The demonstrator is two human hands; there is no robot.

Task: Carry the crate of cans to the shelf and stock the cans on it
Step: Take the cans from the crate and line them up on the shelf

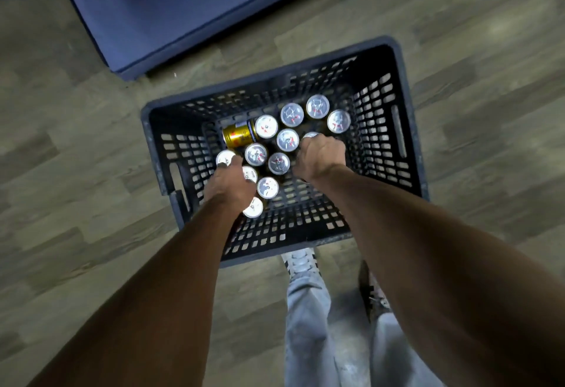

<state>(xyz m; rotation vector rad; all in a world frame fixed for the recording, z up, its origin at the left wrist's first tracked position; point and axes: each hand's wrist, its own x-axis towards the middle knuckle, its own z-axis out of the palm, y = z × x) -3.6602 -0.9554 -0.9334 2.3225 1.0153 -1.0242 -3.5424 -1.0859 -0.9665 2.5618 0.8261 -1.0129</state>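
The crate [394,130] sat on the wood floor [61,172], just near of a blue unit [183,4]; upright cans [287,139] filled its middle, one gold can [238,136] lying tipped at the far left; the left hand [227,186] curled over a can [225,158] at the left; the right hand [321,157] closed its fingers round another can [311,135]; grey trousers [308,310] showed near.
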